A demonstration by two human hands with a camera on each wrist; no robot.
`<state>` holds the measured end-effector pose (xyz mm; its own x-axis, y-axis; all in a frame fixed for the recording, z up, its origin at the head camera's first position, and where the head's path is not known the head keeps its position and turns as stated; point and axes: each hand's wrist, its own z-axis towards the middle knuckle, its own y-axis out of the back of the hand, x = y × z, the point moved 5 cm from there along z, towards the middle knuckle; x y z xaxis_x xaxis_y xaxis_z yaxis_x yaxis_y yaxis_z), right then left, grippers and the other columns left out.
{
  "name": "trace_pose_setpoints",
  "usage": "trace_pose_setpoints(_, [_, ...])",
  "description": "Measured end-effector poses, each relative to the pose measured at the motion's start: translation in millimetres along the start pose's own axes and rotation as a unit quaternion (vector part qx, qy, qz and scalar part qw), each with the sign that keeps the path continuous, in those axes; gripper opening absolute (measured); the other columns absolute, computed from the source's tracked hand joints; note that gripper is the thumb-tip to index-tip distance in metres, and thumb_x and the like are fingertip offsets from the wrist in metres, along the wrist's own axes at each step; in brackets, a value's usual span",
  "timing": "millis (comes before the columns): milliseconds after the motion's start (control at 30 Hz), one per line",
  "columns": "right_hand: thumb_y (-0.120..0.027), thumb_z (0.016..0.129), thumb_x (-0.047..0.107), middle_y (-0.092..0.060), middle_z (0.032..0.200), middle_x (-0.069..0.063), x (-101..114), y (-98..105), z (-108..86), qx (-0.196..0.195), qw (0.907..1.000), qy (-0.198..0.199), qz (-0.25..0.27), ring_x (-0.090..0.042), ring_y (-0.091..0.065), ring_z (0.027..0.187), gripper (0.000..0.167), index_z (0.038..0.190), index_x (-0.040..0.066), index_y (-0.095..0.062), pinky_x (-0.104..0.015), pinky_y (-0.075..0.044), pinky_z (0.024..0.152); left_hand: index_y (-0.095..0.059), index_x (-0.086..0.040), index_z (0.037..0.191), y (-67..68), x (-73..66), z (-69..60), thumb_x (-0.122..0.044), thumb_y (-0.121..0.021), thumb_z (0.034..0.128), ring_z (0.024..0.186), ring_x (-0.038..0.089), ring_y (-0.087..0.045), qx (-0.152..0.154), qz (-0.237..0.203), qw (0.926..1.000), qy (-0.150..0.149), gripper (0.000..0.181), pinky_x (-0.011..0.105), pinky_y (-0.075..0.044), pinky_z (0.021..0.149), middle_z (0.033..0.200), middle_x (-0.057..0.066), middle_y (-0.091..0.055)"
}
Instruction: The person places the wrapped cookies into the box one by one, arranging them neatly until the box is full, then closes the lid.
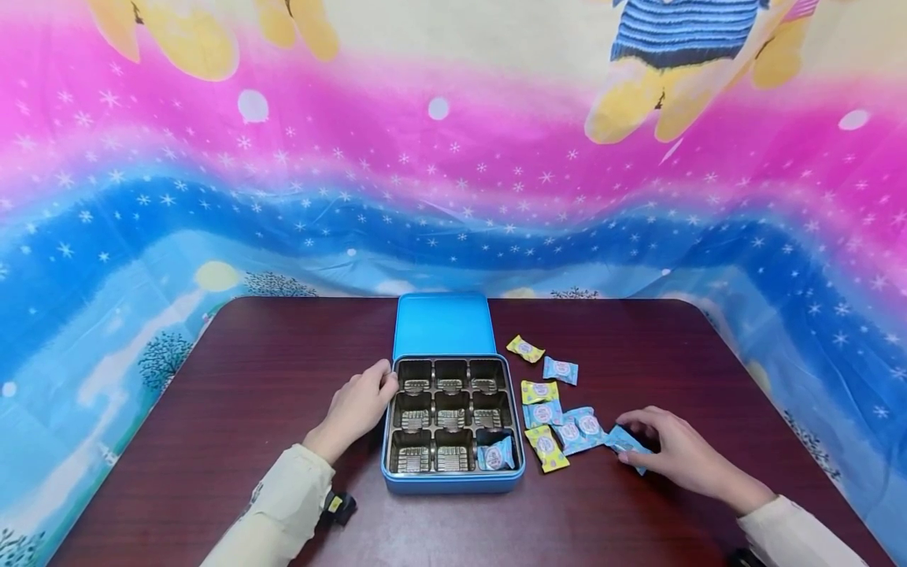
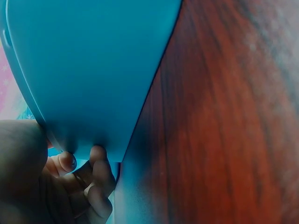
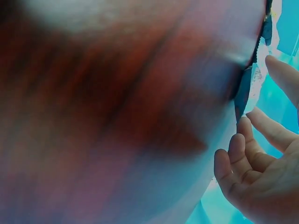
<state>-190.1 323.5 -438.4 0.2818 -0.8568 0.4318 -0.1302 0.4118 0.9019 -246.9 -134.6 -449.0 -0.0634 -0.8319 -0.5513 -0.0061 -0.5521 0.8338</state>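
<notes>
A blue tin [image 1: 453, 484] stands with its lid [image 1: 442, 324] folded back. Its dark gold insert has several square compartments, and one blue-wrapped candy [image 1: 496, 454] lies in the front right one. My left hand [image 1: 356, 405] holds the tin's left side near the back; in the left wrist view its curled fingers [image 2: 100, 175] meet the blue wall. To the right of the tin, my right hand [image 1: 673, 449] pinches another blue-wrapped candy [image 1: 627, 447] at table level, thumb and fingers on either side. The same candy [image 3: 250, 88] appears edge-on in the right wrist view.
Between the tin and my right hand lie several wrapped candies, among them a yellow one [image 1: 546, 449], a blue pair [image 1: 579, 430] and a blue one [image 1: 560, 370] farther back. Behind the dark red wooden table [image 1: 298, 339] hangs a printed cloth [image 1: 439, 181].
</notes>
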Motion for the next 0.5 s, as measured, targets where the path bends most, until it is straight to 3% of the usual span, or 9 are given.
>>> trace_pose_setpoints(500, [-0.082, 0.079, 0.049, -0.062, 0.101, 0.007, -9.7, -2.0, -10.8, -0.001, 0.9999, -0.004, -0.016, -0.001, -0.051, 0.087, 0.058, 0.124, 0.017, -0.066, -0.025, -0.045, 0.071, -0.043, -0.017, 0.08, -0.2, -0.3, -0.3, -0.03, -0.046, 0.101, 0.056, 0.017, -0.039, -0.009, -0.003, 0.9999, -0.007, 0.025, 0.032, -0.03, 0.053, 0.065, 0.0, -0.039])
